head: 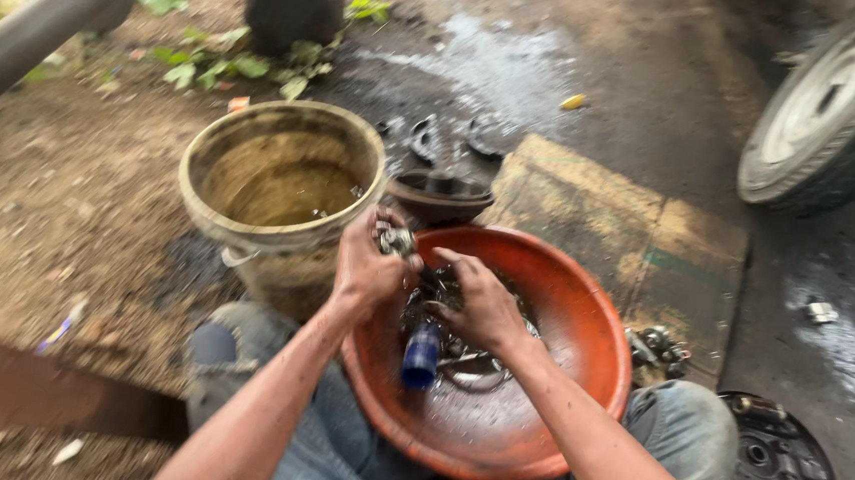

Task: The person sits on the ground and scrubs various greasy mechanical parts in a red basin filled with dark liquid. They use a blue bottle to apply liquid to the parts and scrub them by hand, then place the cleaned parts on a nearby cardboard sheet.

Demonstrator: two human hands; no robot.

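Muddy ground (pixel 70 195), orange basin (pixel 583 311), dirty bucket (pixel 282 175)

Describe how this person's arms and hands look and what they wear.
Both forearms are bare, with no sleeves, gloves, watch or bands in view. The left hand and right hand look smeared with dark grime. Below them show faded blue jeans.

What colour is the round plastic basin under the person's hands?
The round plastic basin is orange-red, shown best in the head view.

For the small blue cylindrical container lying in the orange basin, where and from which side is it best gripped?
Probably around its blue cylindrical container body, coming from above on the near side: it lies among metal parts in the round orange plastic basin, and its far end sits under the right hand.
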